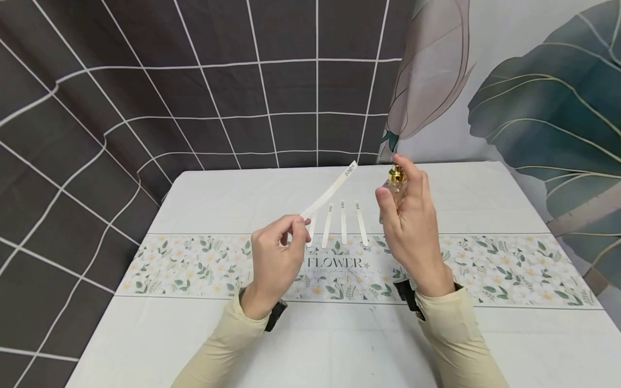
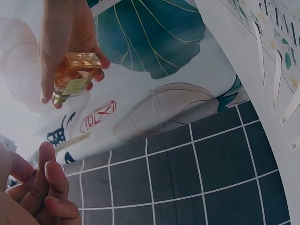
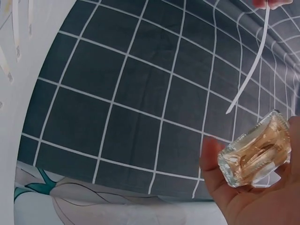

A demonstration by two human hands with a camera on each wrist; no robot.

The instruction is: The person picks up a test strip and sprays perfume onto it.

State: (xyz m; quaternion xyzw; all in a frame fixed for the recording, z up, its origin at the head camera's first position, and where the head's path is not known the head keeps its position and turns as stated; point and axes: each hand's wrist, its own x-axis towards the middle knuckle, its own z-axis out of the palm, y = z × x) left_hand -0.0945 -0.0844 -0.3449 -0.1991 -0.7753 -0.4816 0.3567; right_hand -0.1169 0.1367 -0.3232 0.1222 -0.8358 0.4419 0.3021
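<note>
My left hand (image 1: pixel 277 256) pinches one end of a white perfume test strip (image 1: pixel 330 194) between thumb and fingers. The strip slants up and right, with small dark print near its far end. My right hand (image 1: pixel 416 231) grips a clear glass perfume bottle (image 1: pixel 395 188) with a gold collar, its index finger on the spray top. Amber liquid shows through the bottle (image 3: pixel 258 152) in the right wrist view, where the strip (image 3: pixel 251 70) hangs apart from it. In the left wrist view, the bottle (image 2: pixel 76 75) has a pale label.
Several more white test strips (image 1: pixel 343 222) lie fanned out on the table between the hands. A floral band lettered FLOWER (image 1: pixel 335 263) crosses the white tablecloth (image 1: pixel 233 194). Behind stand a dark grid-patterned curtain (image 1: pixel 286 91) and a leaf-printed cloth (image 1: pixel 548 108).
</note>
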